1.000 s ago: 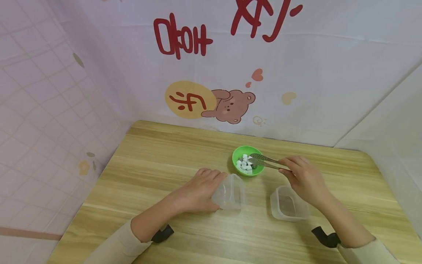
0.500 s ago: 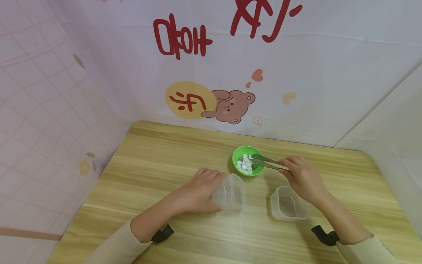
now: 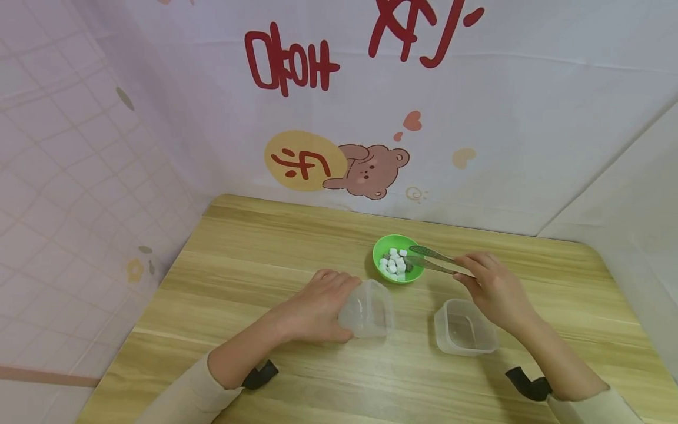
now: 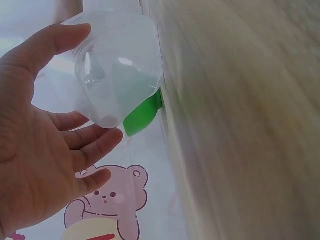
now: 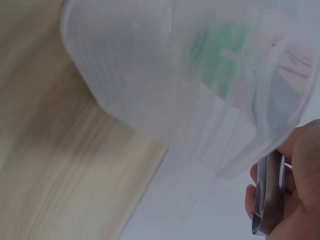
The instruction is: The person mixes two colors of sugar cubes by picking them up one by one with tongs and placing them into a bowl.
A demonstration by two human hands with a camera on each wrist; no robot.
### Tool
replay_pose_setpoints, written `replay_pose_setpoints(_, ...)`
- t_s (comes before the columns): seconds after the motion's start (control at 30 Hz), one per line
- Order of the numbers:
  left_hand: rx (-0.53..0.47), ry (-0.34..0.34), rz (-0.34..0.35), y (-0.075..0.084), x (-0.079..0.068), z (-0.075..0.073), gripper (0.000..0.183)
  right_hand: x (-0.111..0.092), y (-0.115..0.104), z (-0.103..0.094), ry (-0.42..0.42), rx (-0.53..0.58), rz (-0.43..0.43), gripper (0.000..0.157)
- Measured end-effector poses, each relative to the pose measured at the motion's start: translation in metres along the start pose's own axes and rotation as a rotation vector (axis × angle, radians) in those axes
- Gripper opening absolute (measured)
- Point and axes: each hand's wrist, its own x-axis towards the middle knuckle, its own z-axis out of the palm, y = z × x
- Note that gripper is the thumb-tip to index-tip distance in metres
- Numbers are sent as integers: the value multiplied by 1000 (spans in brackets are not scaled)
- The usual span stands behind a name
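My left hand grips a clear plastic container, tilted so its mouth faces right. In the left wrist view, thumb and fingers lie on opposite sides of the container. My right hand pinches metal tongs, their arms spread apart and tips over the right side of a green bowl. Small white cubes fill the bowl's middle, with a few dark grey pieces by the lower tip. No cube shows between the tips. In the right wrist view, the tongs' bent end sits in the palm.
A second clear container stands upright below my right hand, on the wood-grain table. Black curved pieces sit at both wrists. Behind the table hangs a white cloth printed with a bear and red lettering.
The tongs have shifted slightly right and their arms have spread wider. A white cube near the tips now shows apart from them in the bowl. My left hand stays almost still.
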Motion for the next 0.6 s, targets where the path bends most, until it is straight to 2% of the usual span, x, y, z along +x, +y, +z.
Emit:
replay_pose_setpoints(0.33, -57, -56, -27, -5, -2, -2, 94, -17, 6, -12, 34, 9, 49, 51)
replay_pose_setpoints(0.6, -70, -54, -36, -7, -3, -3, 90, -34, 16, -20, 54, 3, 130, 53)
